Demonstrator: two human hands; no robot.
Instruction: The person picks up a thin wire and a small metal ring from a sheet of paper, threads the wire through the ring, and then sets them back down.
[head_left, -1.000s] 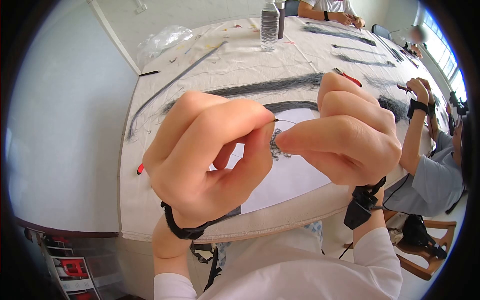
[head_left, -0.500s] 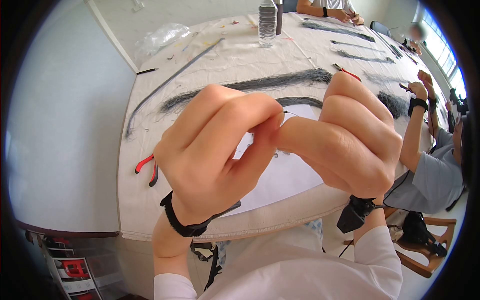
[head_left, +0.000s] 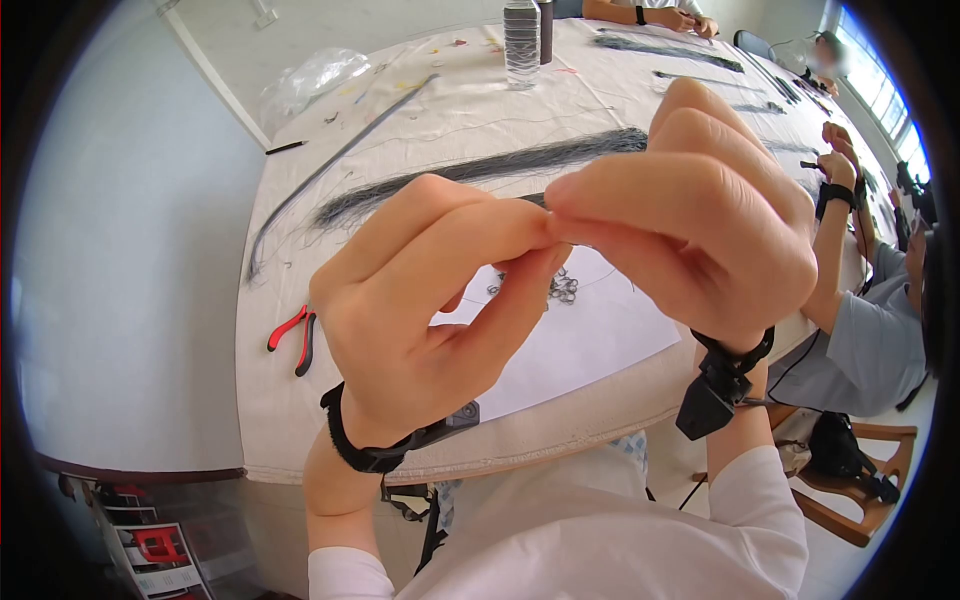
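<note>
Both hands are raised over a white sheet of paper (head_left: 590, 355), their fingertips meeting. My left hand (head_left: 430, 290) pinches thumb and forefinger together; what lies between them is too small to make out. My right hand (head_left: 700, 210) is also in a pinch against the left fingertips, its held item hidden. A thin dark wire shows faintly near the fingertips. Small metal rings (head_left: 565, 290) lie on the paper below. Behind the hands stretches a long bundle of dark wires (head_left: 480, 170). Red-handled pliers (head_left: 300, 335) rest left of my left hand.
A water bottle (head_left: 521, 45) stands at the back beside a dark flask. A plastic bag (head_left: 315, 80), a black pen (head_left: 286, 147) and a thin wire bundle (head_left: 350, 150) lie at left. More bundles (head_left: 670, 52) lie behind. Co-workers sit at the back and right.
My right hand has tilted and risen, its thumb and forefinger now above the left fingertips. More metal rings show on the paper. The view has shifted slightly.
</note>
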